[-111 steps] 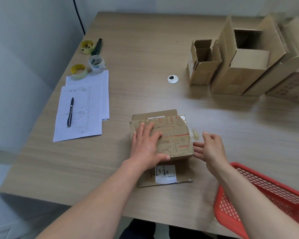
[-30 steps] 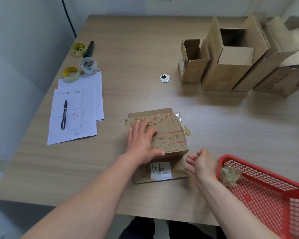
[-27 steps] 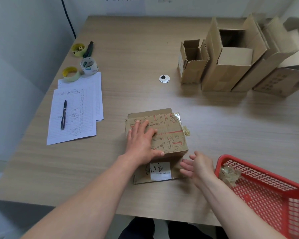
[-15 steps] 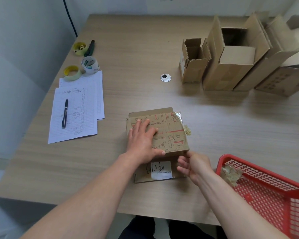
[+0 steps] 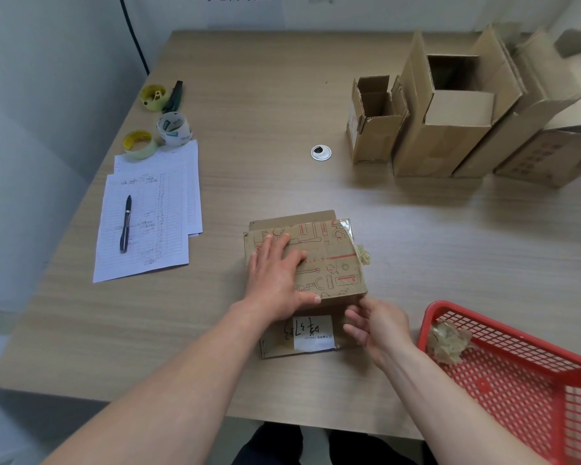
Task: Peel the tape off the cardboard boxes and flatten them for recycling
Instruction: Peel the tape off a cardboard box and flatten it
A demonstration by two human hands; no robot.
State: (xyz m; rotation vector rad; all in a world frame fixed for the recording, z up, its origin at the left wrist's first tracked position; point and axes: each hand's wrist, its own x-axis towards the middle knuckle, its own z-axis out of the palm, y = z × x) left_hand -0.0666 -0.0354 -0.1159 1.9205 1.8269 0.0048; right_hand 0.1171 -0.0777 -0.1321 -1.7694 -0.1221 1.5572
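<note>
A brown cardboard box printed with red and black line drawings (image 5: 319, 260) sits near the front middle of the pale wood-grain tabletop (image 5: 282, 95); its long axis runs roughly left to right, turned a little so that its right end lies nearer the person; its printed top faces up. A near flap with a white label bearing handwriting (image 5: 312, 332) lies flat on the tabletop towards the person, and a plain flap shows along the far edge; glossy clear tape covers the far right corner, and a crumpled tail of clear tape (image 5: 364, 256) hangs off the right side.

The left hand (image 5: 279, 273) rests flat on the left half of the top, fingers straight and spread a little, thumb along the near edge; the right hand (image 5: 376, 325) is at the near right corner with its fingers curled against the edge, though whether they pinch tape or cardboard cannot be told.

A red plastic mesh basket (image 5: 517, 370) stands at the front right, tilted, with a crumpled wad of clear tape (image 5: 448, 342) inside near its left rim.

At the far right stand several open brown cardboard boxes in a row: a small narrow one (image 5: 374, 125), then a taller one (image 5: 450, 122) with its flaps up, both showing dark insides with nothing visible in them; others lean beside them.
</note>
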